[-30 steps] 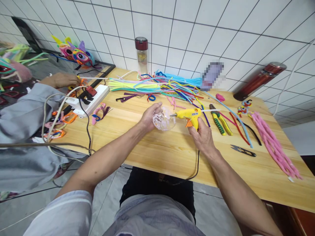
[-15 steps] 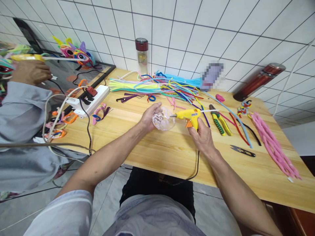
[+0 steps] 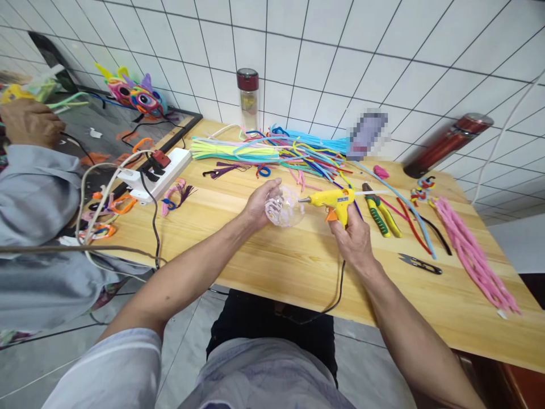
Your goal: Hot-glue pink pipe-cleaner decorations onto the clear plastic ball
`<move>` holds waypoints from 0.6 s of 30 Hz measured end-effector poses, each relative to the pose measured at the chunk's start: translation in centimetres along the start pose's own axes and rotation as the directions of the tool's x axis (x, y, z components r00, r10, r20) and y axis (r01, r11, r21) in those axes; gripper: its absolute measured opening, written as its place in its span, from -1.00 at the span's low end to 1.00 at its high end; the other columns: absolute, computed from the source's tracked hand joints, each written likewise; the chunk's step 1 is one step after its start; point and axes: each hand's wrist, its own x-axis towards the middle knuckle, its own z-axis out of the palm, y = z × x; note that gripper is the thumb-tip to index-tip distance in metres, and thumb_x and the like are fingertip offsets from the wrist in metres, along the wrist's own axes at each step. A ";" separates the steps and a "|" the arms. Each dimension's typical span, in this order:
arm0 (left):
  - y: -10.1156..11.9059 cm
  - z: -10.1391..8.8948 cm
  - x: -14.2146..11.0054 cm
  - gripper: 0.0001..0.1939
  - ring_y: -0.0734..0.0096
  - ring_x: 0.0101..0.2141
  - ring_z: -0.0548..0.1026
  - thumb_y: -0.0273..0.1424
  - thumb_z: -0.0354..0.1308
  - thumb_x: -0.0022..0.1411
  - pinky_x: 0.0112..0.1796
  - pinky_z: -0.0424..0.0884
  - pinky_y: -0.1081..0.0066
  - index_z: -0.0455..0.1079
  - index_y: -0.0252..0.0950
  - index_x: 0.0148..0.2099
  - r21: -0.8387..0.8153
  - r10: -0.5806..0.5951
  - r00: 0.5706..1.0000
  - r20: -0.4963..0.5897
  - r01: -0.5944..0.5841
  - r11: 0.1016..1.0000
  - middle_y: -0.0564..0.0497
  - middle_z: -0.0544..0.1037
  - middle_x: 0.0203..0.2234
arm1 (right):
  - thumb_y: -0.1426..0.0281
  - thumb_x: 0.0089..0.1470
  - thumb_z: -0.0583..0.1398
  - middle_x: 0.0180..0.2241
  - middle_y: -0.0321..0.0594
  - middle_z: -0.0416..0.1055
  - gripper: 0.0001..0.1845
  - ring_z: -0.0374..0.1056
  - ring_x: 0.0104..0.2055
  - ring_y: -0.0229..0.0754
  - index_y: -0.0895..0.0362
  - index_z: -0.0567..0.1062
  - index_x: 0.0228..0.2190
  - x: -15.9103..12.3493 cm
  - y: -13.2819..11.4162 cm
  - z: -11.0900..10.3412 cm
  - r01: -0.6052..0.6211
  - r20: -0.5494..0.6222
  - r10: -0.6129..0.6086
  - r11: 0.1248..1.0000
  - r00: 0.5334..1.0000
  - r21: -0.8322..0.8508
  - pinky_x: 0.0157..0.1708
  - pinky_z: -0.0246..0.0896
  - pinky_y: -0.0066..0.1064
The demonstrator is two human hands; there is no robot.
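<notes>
A left hand [image 3: 260, 205], its fingers curled round the side of a clear round plastic ball with whitish swirls [image 3: 290, 208], holds it above a pale wooden worktop [image 3: 272, 264]. The right hand [image 3: 354, 236] grips a yellow glue gun with an orange trigger [image 3: 333, 200], its metal nozzle pointing left, close beside the ball. Green-and-yellow pliers [image 3: 380, 213] lie right of the gun.

Table [image 3: 238, 255]: wood, smooth, semi-gloss.
Ball [image 3: 287, 207]: clear plastic, glossy.
Flask [image 3: 449, 145]: red metal, shiny.
Pink stems [image 3: 474, 255]: fuzzy, matt.
</notes>
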 end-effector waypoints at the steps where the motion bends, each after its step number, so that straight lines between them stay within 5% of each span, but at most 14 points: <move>1: 0.0 -0.1 0.0 -0.72 0.42 -0.64 0.43 -0.28 0.40 0.19 -0.44 0.36 0.38 0.41 -0.25 -0.44 0.020 0.015 1.000 0.001 -0.015 1.000 0.11 0.43 -0.67 | 0.13 0.14 0.13 -0.58 -0.43 0.20 -0.79 0.10 -0.55 -0.22 0.00 0.29 -0.33 0.0 0.0 0.0 -0.003 0.001 0.003 1.000 1.000 -0.004 -0.48 0.00 -0.36; 18: 0.0 -0.4 0.4 -0.75 0.34 -0.64 0.49 -0.23 0.38 0.21 -0.48 0.41 0.36 0.45 -0.25 -0.39 -0.019 -0.023 1.000 0.008 0.023 1.000 0.08 0.44 -0.69 | 0.17 0.12 0.13 -0.62 -0.41 0.15 -0.82 0.09 -0.57 -0.19 -0.03 0.25 -0.39 0.0 0.4 0.2 0.014 0.018 -0.013 0.998 1.000 -0.062 -0.51 -0.07 -0.35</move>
